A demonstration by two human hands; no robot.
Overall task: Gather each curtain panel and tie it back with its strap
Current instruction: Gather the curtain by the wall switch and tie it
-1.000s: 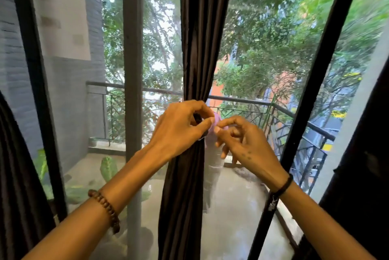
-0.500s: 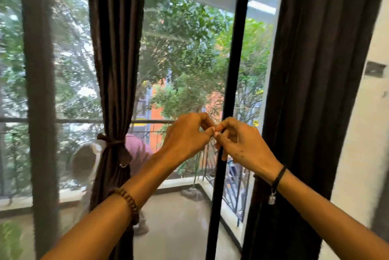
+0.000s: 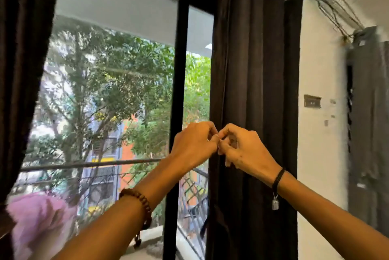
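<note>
We open wide on the big window (image 3: 117,34), with trees (image 3: 101,74) and a balcony rail (image 3: 84,165) behind the glass and a dark frame post (image 3: 176,91) running down it. Just right of the post, the curtain panel (image 3: 252,70) hangs full length and loose. Its folds fall straight and nothing is cinched round it (this one looks like the job in hand). A second dark curtain (image 3: 19,70) fills the left edge, and its tie, if it has one, is out of our view.

Now the hands. The left hand (image 3: 193,146) and the right hand (image 3: 244,150) meet knuckle to knuckle in front of the panel's inner edge. Both have fingers curled in and thumb and forefinger tips pressed together. We see no cloth and no strap between them, so we call both closed on nothing.

Lower on that same edge a short dark strip (image 3: 205,228) dangles. We judge it may be the strap, though it's too dim to be sure.

We read this as the very start of gathering this panel. The next move calls for opening both hands and sweeping the folds into one bundle. Then comes reaching down for that strap and wrapping it round.
</note>
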